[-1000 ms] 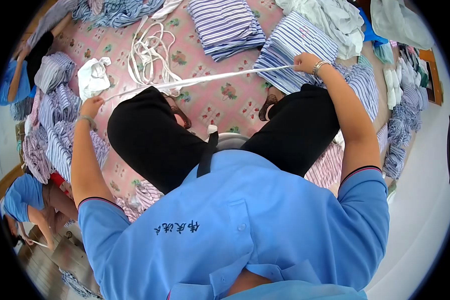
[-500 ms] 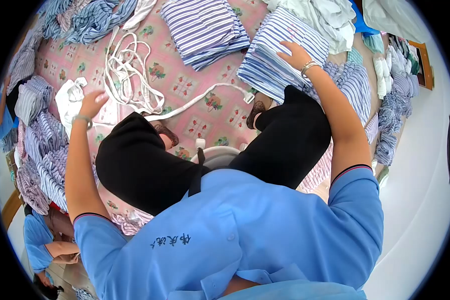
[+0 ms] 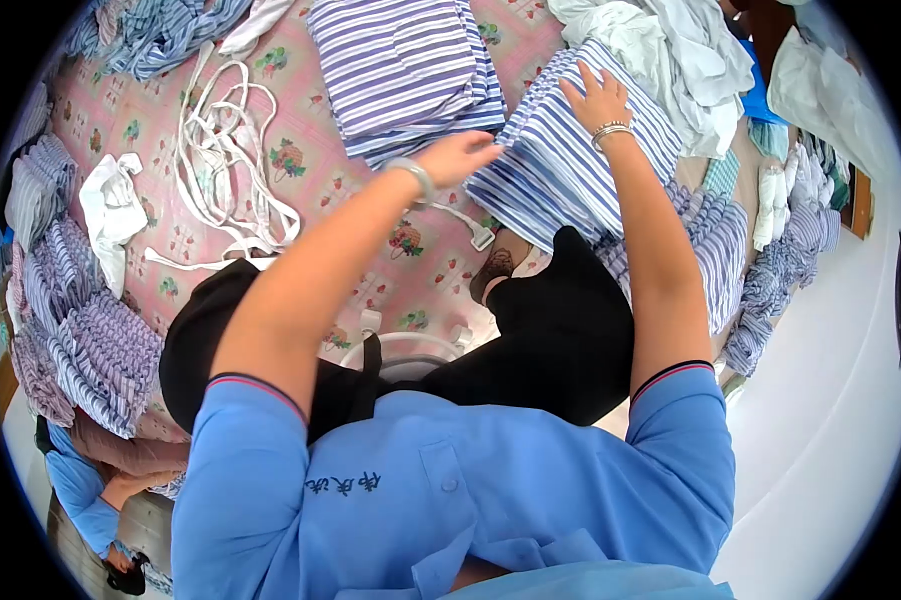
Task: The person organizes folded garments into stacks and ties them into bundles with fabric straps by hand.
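Note:
My right hand (image 3: 600, 102) lies on a folded stack of blue-and-white striped clothes (image 3: 592, 150), fingers spread, gripping nothing. My left hand (image 3: 457, 158) is open beside the stack's left edge, its fingers stretched towards it; whether the fingertips touch the cloth I cannot tell. Just beyond the left hand sits another folded pile of striped clothes (image 3: 400, 65), dark blue and white. A white strap (image 3: 460, 213) with a buckle at its end passes partly behind my left forearm.
Tangled white straps (image 3: 232, 165) and a crumpled white cloth (image 3: 113, 208) lie on the pink flowered sheet (image 3: 315, 190). Striped garments (image 3: 95, 335) are heaped at left, white cloths (image 3: 660, 60) at upper right. A co-worker in blue (image 3: 82, 500) is at lower left.
My left hand has moved right, from near the crumpled white cloth to the striped stack. My right hand has slid slightly and stays on that stack. The view has shifted a little.

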Demonstrator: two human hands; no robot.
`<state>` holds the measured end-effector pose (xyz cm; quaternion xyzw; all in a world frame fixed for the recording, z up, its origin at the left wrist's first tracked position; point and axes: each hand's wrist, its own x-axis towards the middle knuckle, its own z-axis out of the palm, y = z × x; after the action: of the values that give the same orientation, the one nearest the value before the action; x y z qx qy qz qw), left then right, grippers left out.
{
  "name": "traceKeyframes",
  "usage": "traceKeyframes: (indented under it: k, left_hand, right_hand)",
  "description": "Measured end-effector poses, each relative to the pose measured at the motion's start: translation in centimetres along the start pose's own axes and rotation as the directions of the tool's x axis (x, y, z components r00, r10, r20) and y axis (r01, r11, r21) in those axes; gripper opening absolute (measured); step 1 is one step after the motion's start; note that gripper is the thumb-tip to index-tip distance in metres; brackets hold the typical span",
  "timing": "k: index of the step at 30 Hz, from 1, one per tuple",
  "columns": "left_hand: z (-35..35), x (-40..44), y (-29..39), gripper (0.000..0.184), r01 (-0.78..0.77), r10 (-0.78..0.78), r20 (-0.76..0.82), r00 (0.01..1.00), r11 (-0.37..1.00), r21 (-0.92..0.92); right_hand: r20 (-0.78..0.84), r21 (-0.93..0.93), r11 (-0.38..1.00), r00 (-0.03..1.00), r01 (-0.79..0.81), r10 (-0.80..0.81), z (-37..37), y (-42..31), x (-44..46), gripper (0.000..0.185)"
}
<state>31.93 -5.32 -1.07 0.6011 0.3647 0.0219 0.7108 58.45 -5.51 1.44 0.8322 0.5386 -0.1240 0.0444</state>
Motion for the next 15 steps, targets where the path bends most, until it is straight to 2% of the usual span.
traceKeyframes:
  k: [2,4,7,9,10,11,12,14,15]
  left_hand:
    - [3.0,2.2,-0.4,0.059,-0.006,0.005,-0.138,0.99,1.0,-0.012]
    - [5.2,4.3,-1.5,0.066,-0.027,0.01,-0.162,0.987,0.994,-0.104]
    - [7.1,4.6,-0.1,0.073,-0.053,0.022,-0.278,0.96,0.993,-0.104]
    - [7.3,5.3,0.1,0.072,-0.004,-0.033,-0.286,0.958,0.992,-0.129]
    - [7.1,5.6,0.5,0.072,0.039,-0.082,-0.297,0.951,0.988,-0.15]
    - [7.2,6.1,0.8,0.062,0.027,-0.066,-0.373,0.926,0.994,-0.109]
    - [7.4,6.5,1.0,0.062,0.028,-0.072,-0.376,0.924,0.992,-0.122]
    - [7.5,7.0,1.8,0.047,-0.019,-0.007,-0.418,0.908,0.998,-0.057]
    - [8.1,7.5,1.5,0.037,-0.153,0.105,-0.461,0.881,0.986,-0.068]
  right_hand:
    - [0.178,-0.115,0.99,0.978,-0.085,0.105,1.7,0.5,0.2,0.065]
    - [0.14,-0.176,0.984,0.99,0.003,0.022,4.3,1.4,-1.8,0.07]
    - [0.184,-0.176,0.983,0.983,0.059,-0.026,5.0,2.4,-3.6,0.074]
    - [0.248,-0.006,0.998,0.967,0.055,-0.052,4.5,2.7,-3.5,0.077]
    - [0.248,-0.011,0.998,0.967,0.059,-0.055,4.3,3.2,-2.6,0.077]
    - [0.153,0.098,0.987,0.978,0.126,-0.14,4.0,3.9,-1.4,0.067]
    - [0.055,0.2,0.959,0.975,0.2,-0.215,4.1,4.6,-0.6,0.057]
    - [-0.067,0.445,0.89,0.995,0.099,-0.077,1.7,4.0,0.3,0.048]
    - [0.036,0.56,0.821,0.993,-0.113,0.112,-0.3,2.5,0.2,0.051]
